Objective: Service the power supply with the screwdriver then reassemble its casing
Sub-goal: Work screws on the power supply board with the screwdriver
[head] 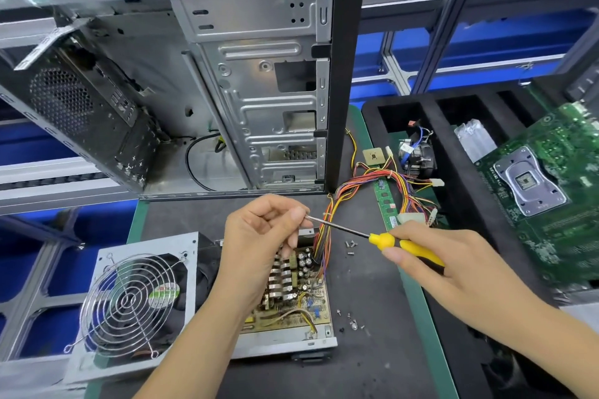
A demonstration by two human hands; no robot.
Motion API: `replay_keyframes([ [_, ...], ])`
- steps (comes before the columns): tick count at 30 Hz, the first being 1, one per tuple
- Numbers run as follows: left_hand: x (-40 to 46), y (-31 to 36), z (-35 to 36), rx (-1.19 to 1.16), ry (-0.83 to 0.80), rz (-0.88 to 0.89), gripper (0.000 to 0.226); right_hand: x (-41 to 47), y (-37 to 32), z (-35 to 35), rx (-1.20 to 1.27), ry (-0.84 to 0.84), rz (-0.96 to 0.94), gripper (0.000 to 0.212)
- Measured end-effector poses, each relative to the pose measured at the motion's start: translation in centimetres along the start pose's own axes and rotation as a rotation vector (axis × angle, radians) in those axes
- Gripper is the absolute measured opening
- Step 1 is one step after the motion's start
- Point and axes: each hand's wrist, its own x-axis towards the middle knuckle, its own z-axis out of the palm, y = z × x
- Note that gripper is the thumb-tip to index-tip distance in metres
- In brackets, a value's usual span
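Power supply [285, 317] at lower centre of the desk [372, 285], opened, board exposed; fan cover [136, 301] lies beside it. Right hand [453, 256] grips the screwdriver [382, 240] handle; left hand [259, 236] pinches its tip. Loose screws [351, 322] nearby. Judged: servicing midway, reassembly all remaining.

Electronics repair workshop: gutted PC case [227, 91], motherboard [551, 191], foam tray [453, 172].
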Motion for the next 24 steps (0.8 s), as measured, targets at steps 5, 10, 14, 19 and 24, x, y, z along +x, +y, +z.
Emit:
replay_keyframes([
  [5, 0.3, -0.2, 0.1, -0.012, 0.022, 0.048, 0.002, 0.5, -0.2, 0.4, 0.073, -0.055, 0.014, 0.030],
  [10, 0.0, -0.6, 0.1, -0.014, 0.060, 0.068, 0.004, 1.1, -0.4, 0.3, 0.100, -0.124, 0.014, 0.041],
  [14, 0.0, -0.6, -0.1, -0.005, 0.070, 0.096, 0.005, 1.4, -0.5, 0.5, 0.106, -0.155, 0.013, 0.041],
  [19, 0.2, -0.4, -0.6, 0.060, -0.006, 0.142, 0.011, 1.8, 0.1, 0.8, 0.118, -0.177, 0.010, 0.035],
  [24, 1.0, -0.9, -1.8, 0.296, 0.084, 0.051, 0.033, 1.9, 1.4, 1.0, 0.295, -0.152, 0.079, 0.027],
])
